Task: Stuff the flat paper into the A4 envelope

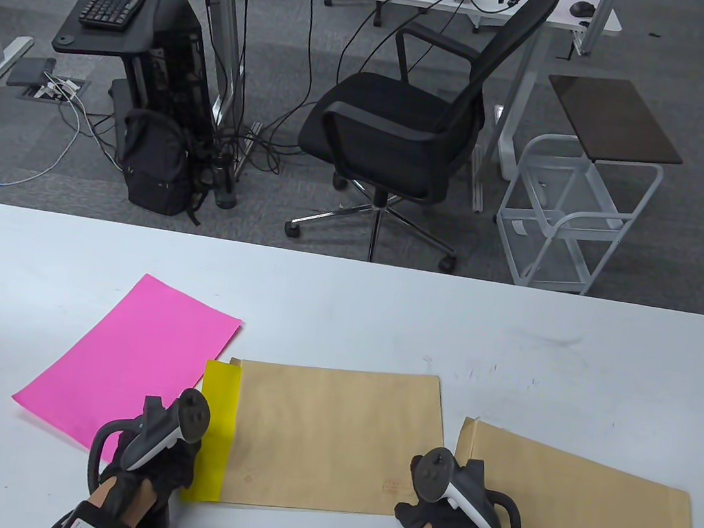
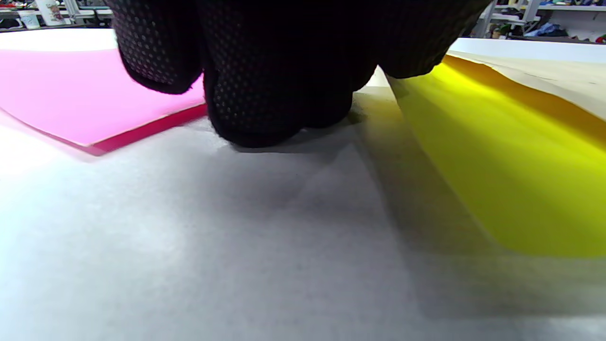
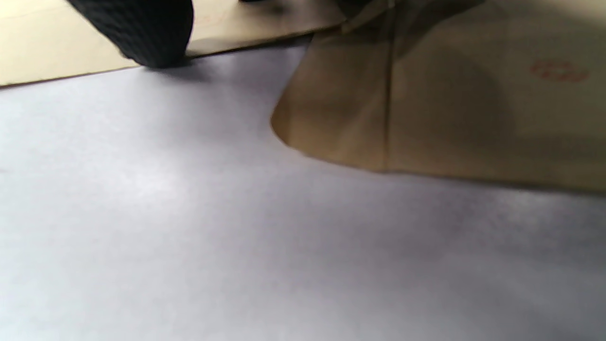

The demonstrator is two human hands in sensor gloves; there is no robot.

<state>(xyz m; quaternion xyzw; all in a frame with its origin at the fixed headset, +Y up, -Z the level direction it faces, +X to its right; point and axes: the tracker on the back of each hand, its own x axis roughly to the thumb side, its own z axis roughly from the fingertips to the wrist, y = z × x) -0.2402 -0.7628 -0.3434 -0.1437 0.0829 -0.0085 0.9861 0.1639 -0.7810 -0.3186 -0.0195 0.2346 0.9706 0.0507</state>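
Observation:
A brown A4 envelope (image 1: 334, 438) lies flat in the middle of the white table (image 1: 346, 302). A yellow paper (image 1: 216, 428) sticks out of its left end. My left hand (image 1: 149, 474) sits at that sheet's lower left edge, fingers (image 2: 265, 94) curled, knuckles down on the table. One finger lies on the yellow paper (image 2: 497, 166), whose edge is lifted off the table. My right hand (image 1: 420, 526) rests at the envelope's lower right corner, one fingertip (image 3: 147, 33) pressing on the envelope's edge (image 3: 47, 47).
A pink sheet (image 1: 129, 357) lies flat to the left, its corner close to my left fingers (image 2: 71, 94). A second brown envelope (image 1: 571, 517) lies to the right, its flap end near my right hand (image 3: 450, 118). Beyond the table stand an office chair (image 1: 396, 133) and a white trolley (image 1: 568, 216).

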